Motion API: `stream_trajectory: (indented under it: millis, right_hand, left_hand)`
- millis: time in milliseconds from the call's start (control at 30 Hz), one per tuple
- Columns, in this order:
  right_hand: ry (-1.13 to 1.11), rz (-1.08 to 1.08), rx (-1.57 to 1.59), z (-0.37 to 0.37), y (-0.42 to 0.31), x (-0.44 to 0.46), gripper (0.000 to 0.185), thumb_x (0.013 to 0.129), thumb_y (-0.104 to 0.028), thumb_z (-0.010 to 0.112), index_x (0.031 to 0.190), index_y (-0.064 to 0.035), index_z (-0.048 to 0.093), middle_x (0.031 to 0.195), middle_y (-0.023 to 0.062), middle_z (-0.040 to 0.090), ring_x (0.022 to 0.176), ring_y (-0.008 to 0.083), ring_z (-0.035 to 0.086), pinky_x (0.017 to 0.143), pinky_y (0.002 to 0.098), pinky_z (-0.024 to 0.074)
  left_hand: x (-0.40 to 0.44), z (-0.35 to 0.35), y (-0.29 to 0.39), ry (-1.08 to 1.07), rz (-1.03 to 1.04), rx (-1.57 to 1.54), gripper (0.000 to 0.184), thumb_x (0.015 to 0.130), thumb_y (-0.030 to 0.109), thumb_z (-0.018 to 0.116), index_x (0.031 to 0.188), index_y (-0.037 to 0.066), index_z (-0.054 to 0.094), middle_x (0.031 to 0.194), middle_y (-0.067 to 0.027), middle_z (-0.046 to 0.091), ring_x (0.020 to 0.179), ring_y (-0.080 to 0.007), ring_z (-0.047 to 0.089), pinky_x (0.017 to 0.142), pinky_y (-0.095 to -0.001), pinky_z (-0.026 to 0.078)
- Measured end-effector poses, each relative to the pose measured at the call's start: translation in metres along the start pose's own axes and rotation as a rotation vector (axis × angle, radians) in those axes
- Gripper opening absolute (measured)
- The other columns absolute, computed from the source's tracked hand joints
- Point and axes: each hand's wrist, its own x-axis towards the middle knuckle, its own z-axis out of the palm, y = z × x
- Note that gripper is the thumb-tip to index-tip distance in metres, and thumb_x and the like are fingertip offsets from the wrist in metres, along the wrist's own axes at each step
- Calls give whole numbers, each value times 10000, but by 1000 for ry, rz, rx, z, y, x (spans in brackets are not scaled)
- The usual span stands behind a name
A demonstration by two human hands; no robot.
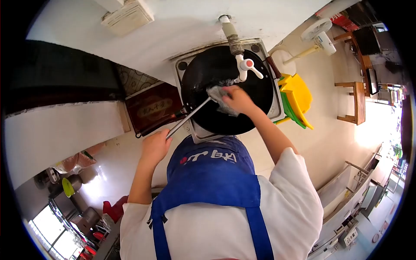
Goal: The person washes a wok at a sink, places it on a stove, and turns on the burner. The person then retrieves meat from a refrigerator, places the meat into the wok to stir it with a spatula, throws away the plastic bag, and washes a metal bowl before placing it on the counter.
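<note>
My left hand (156, 147) is closed around a long metal-handled cooking utensil (189, 116). Its head end is covered by a grey, crumpled cloth-like piece (227, 107), so I cannot tell whether it is a ladle or a turner. My right hand (238, 100) presses that grey piece against the utensil. Both are over a large black wok (253, 119) set in a square metal sink (277, 113). Water runs from a white tap (243, 69) near my right hand. The wok's wooden handle (273, 67) points to the right.
Beside the sink on the right are yellow and green plastic chairs (297, 95) and a standing fan (318, 37). A dark red doormat (151, 108) lies on the left. Wooden stools (359, 102) stand farther right. The wall (186, 26) rises directly behind the tap.
</note>
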Motion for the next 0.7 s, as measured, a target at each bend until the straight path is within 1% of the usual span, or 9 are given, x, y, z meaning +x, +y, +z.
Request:
stream_trajectory:
  millis: [33, 100, 167, 267, 367, 467, 567, 667, 700]
  right_hand:
    - [112, 2, -7, -21, -9, -8, 281, 788, -153, 579, 1018, 8, 596, 1003, 211, 587, 957, 331, 571, 842, 376, 453]
    - [204, 97, 8, -57, -20, -21, 351, 785, -169, 631, 1095, -15, 577, 984, 164, 601, 847, 268, 604, 752, 324, 480]
    - [318, 70, -15, -95, -51, -29, 329, 784, -159, 641, 1076, -19, 581, 911, 128, 617, 763, 225, 609, 676, 303, 483]
    - [403, -34, -146, -137, -104, -32, 243, 784, -155, 649, 986, -31, 591, 824, 132, 599, 712, 268, 591, 643, 355, 474]
    - [410, -212, -466, -147, -103, -24, 163, 806, -197, 627, 880, -57, 585, 745, 96, 577, 705, 284, 578, 611, 382, 462]
    - [410, -278, -605, -152, -105, -23, 165, 816, -224, 607, 802, -71, 548, 711, 81, 557, 701, 267, 578, 607, 378, 465]
    - [452, -216, -730, -140, -108, -25, 180, 832, -218, 579, 748, -80, 499, 679, 66, 526, 668, 240, 567, 598, 348, 466]
    - [430, -190, -861, -109, -127, -26, 180, 847, -202, 551, 732, -96, 463, 667, 35, 481, 601, 188, 535, 536, 315, 446]
    - [479, -153, -840, -103, -132, -25, 197, 853, -214, 548, 723, -100, 454, 655, 40, 466, 592, 189, 536, 521, 314, 443]
  left_hand:
    - [1, 5, -1, 2, -7, -4, 188, 806, 221, 590, 911, 76, 533, 748, -126, 608, 734, -314, 599, 626, -426, 462]
    - [7, 15, -2, 15, 2, 29, 199, 818, 222, 579, 968, 98, 545, 795, -145, 610, 750, -322, 599, 640, -425, 458]
    - [10, 11, 3, -9, -16, 27, 189, 819, 228, 579, 943, 92, 537, 786, -143, 609, 737, -322, 598, 627, -431, 455]
    - [10, -14, 11, -42, -20, 87, 186, 821, 236, 578, 910, 81, 527, 770, -135, 606, 713, -323, 597, 602, -437, 450]
    - [5, -29, 6, 36, 26, 178, 184, 827, 237, 574, 902, 76, 527, 747, -119, 597, 689, -320, 591, 582, -430, 448]
    - [-5, -53, 11, 114, 82, 265, 174, 821, 233, 576, 833, 74, 508, 722, -102, 575, 663, -299, 590, 558, -410, 454]
    - [-11, -58, 14, 120, 60, 253, 170, 821, 225, 577, 831, 70, 509, 728, -101, 567, 671, -298, 588, 566, -405, 454]
    - [-17, -59, 14, 113, 40, 238, 177, 816, 226, 586, 825, 68, 508, 723, -102, 565, 656, -307, 582, 562, -404, 452]
    - [-18, -56, 13, 95, 7, 221, 175, 821, 233, 585, 837, 69, 525, 721, -105, 577, 664, -308, 584, 569, -406, 449]
